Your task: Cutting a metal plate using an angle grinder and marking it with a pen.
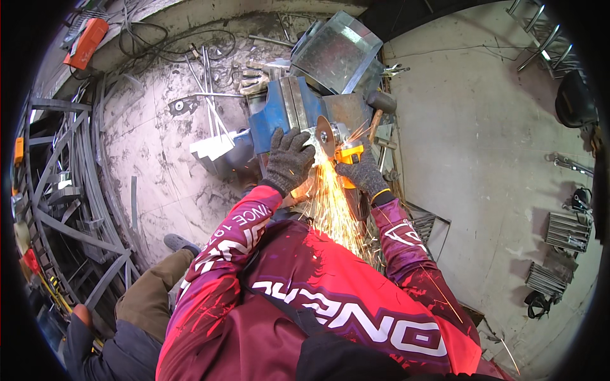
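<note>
My right hand (363, 174), in a dark grey knit glove, grips the yellow body of an angle grinder (349, 154). The grinder's brown disc (325, 135) meets a metal piece (309, 141) at the blue bench vise (267, 120). A dense stream of orange sparks (333, 209) sprays down toward my front. My left hand (289, 159), gloved alike, lies palm down against the metal and the near side of the vise, left of the disc. Its fingers are stretched and a little apart. How the metal sits in the jaws is partly hidden by that hand.
Behind the vise stands a sheet-metal box (337, 54), with a mallet (381, 105) to its right. Work gloves (254, 79) and thin metal rods (210, 95) lie left of it. Metal bars (82, 209) fill the left side. Another person's leg (149, 282) is close at lower left.
</note>
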Demonstrator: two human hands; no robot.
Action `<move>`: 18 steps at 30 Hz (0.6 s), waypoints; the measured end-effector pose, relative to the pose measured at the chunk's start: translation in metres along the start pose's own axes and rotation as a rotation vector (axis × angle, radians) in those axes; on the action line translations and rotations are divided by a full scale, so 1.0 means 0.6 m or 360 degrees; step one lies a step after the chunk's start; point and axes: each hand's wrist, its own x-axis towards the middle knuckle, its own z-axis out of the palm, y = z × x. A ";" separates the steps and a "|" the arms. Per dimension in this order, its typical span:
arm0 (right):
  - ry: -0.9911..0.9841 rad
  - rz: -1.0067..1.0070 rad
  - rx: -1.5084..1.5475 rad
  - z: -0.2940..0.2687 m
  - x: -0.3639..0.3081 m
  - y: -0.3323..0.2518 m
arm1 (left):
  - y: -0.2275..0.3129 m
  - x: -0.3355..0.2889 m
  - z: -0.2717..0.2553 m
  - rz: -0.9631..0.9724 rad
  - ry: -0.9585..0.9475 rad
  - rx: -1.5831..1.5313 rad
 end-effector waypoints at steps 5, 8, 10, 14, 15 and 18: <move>-0.0021 0.0002 -0.0009 0.000 -0.001 -0.011 | 0.000 0.001 -0.002 -0.0004 -0.0006 0.0002; 0.0000 -0.0145 -0.0035 -0.003 0.010 0.018 | 0.000 0.002 -0.003 0.0008 0.0004 0.0017; 0.0002 -0.0077 -0.0067 -0.003 0.006 0.011 | 0.000 0.003 -0.004 0.0008 -0.0001 0.0008; -0.0020 -0.0066 -0.0147 -0.003 0.007 0.002 | 0.003 0.004 -0.009 0.0013 0.0007 0.0001; -0.0018 -0.0067 -0.0147 -0.003 0.006 0.001 | 0.003 0.003 -0.007 0.0013 0.0005 0.0008; -0.0032 -0.0031 -0.0087 -0.001 0.009 0.002 | 0.001 0.001 -0.004 0.0009 0.0005 0.0021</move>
